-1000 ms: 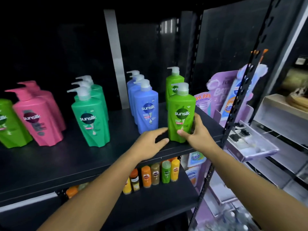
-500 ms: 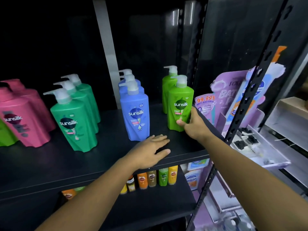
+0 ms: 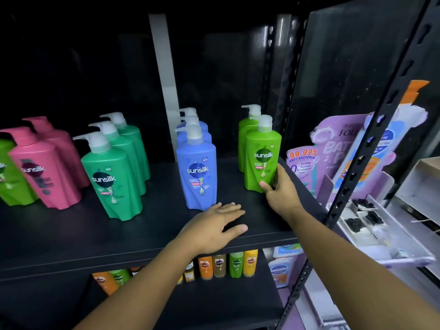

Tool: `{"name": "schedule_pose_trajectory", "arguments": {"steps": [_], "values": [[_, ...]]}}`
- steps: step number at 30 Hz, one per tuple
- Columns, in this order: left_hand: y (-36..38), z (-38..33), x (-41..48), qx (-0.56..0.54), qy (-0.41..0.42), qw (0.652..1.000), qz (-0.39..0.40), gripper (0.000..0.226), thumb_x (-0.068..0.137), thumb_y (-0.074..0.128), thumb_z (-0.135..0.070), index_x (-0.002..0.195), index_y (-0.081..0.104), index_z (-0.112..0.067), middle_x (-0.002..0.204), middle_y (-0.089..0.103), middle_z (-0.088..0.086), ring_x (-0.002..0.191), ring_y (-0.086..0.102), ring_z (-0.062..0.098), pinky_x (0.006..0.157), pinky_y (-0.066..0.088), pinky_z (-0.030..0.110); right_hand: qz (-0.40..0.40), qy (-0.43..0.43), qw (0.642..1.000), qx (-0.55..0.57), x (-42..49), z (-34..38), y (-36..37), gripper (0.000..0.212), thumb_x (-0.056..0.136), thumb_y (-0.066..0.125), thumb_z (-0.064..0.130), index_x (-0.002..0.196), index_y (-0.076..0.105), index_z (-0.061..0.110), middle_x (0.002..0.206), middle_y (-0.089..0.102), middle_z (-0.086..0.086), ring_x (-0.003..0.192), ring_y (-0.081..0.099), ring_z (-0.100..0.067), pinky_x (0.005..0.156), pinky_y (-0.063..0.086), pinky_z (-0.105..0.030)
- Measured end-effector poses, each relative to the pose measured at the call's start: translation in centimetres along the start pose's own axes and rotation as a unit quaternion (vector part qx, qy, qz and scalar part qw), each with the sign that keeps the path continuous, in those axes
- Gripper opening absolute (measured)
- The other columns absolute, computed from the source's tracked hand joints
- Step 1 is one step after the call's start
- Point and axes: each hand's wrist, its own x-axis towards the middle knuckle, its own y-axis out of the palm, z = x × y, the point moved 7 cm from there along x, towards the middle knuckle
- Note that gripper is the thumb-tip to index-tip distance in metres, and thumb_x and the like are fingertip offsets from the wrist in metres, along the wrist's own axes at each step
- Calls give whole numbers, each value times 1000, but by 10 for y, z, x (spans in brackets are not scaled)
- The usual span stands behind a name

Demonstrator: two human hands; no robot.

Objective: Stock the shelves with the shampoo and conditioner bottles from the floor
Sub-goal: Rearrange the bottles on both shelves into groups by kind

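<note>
Placement step. The right hand [image 3: 279, 195] grips the lower corner of the front green bottle [image 3: 262, 151], which stands upright on the shelf [image 3: 95, 239] just ahead of the rear green bottle [image 3: 244, 139]. The left hand [image 3: 215, 226] rests flat on the shelf, fingers straight. Likely next: square the label to the front, let go, then fetch more from the floor.

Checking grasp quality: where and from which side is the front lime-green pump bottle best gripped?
Probably the lower body of the front lime-green bottle, from its right, where the right hand holds it: it stands upright, the rear lime-green bottle crowds its back.
</note>
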Motion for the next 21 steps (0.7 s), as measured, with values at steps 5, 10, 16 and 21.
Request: {"name": "schedule_pose_trajectory", "arguments": {"steps": [5, 10, 16, 21], "values": [[-2, -3, -2, 3, -4, 1000, -5, 61, 100, 35, -68, 156, 29, -46, 165, 16, -26, 155, 7, 8, 122, 15, 30, 0, -10, 1000, 0, -2, 4, 0, 51, 94, 68, 20, 137, 46, 34, 124, 65, 19, 116, 60, 1, 102, 48, -30], [-1, -2, -2, 7, -8, 1000, -3, 62, 99, 33, -70, 156, 28, -47, 165, 16, -26, 156, 7, 9, 124, 18, 35, -14, 0, 1000, -3, 0, 0, -1, 50, 95, 68, 20, 138, 46, 30, 117, 65, 25, 108, 58, 13, 99, 48, -24], [-1, -4, -4, 19, -7, 1000, -8, 62, 100, 33, -69, 157, 27, -46, 165, 17, -25, 156, 7, 9, 123, 19, 35, -35, 27, 998, 32, 2, -4, -1, 63, 93, 72, 18, 147, 39, 16, 127, 60, 7, 118, 59, -9, 102, 47, -26], [-3, -6, -6, 31, -14, 999, -10, 61, 100, 31, -68, 157, 26, -46, 165, 16, -25, 156, 7, 10, 121, 22, 38, -53, 22, 998, 31, 3, -2, -2, 46, 92, 73, 17, 127, 45, 25, 109, 59, 14, 104, 62, -7, 96, 51, -29]]}}
